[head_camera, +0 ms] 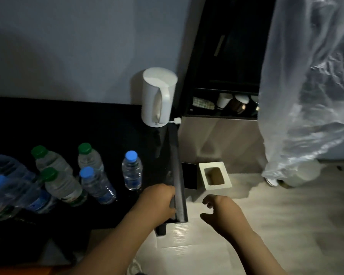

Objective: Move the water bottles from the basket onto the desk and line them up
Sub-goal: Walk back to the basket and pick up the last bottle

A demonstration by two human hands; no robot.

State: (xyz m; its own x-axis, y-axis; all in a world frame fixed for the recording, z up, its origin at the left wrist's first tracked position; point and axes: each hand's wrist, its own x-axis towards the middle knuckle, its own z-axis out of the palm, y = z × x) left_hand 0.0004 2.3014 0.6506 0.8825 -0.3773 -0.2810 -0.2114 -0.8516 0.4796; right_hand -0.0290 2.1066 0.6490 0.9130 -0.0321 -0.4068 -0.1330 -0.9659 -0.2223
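Dim black desk (111,124): clear plastic water bottles (131,171) standing loosely grouped, basket unseen; my left hand (157,203) grips its right edge, right hand (219,210) open, empty; jolting could topple bottles.

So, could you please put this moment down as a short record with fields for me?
desk: black top, bottles grouped at its left
green-capped bottles: three in view, e.g.
blue-capped bottles: several; one stands apart, upright
kettle: white, at the desk's back right corner
left hand: resting on the desk's right edge, holding no bottle
right hand: open, empty, over the floor
basket: not in view
floor: small white bin beside the desk
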